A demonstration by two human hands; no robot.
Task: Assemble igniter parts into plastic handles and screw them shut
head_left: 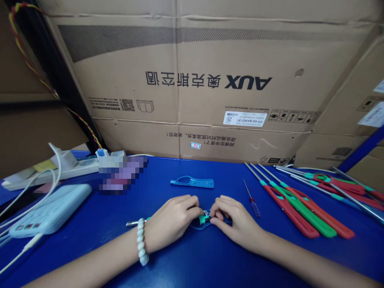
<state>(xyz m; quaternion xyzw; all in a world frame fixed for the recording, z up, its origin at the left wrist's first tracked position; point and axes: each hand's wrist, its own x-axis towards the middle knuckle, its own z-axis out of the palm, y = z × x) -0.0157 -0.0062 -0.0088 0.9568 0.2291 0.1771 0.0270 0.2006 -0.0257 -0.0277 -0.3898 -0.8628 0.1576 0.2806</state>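
An opened long-nosed lighter lies between my hands, with its teal inner part, white wires and blue casing partly showing. Its metal tube sticks out to the left, beyond my wrist. My left hand, with a beaded bracelet, is closed on the lighter's left side near the teal part. At the other side, my right hand pinches at a small dark piece by the wires; my fingers hide most of it. Just beyond both hands, a separate blue casing half rests flat on the blue table.
A screwdriver lies right of my right hand. Several long-nosed lighters, including a green one, are laid out farther right. On the left are a light-blue power bank with cables and a power strip. Cardboard stands behind.
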